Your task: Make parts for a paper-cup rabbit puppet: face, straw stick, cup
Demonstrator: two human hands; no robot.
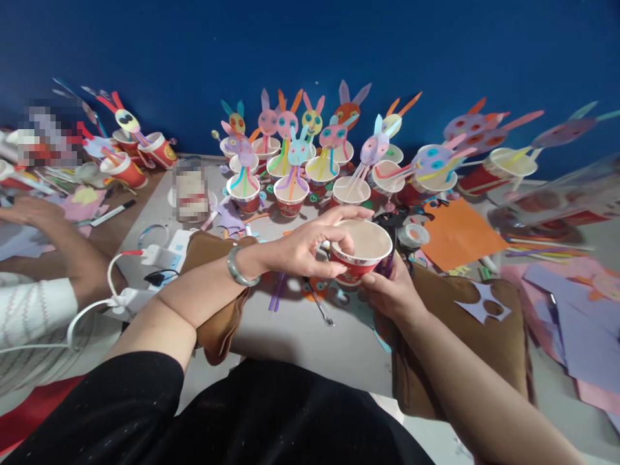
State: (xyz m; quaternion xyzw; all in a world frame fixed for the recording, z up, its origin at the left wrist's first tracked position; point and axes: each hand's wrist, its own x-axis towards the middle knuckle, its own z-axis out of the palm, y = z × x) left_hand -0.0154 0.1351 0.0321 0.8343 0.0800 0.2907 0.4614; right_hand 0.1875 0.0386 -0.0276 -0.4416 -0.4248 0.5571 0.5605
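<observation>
A red paper cup [361, 248] with a white rim and pale inside is held up above the table, its mouth tilted toward me. My left hand [314, 242] grips its left side, with fingers over the rim and the thumb on the outer wall. Low on the right side, my right hand [394, 290] holds the same cup. A dark purple, strip-like thing shows between the cup and my right fingers; its kind is unclear. Below the cup lie an orange paper piece with purple circles [316, 289], a thin metal-tipped tool [322, 307] and purple strips [277, 294].
Behind stand several cups with paper rabbit heads [290, 194]. Brown cushions [460, 323] lie under my forearms. Orange paper [460, 232], a tape roll [414, 236] and lilac sheets [581, 316] are to the right. At left are a white power strip [177, 248] and another person's arm [58, 239].
</observation>
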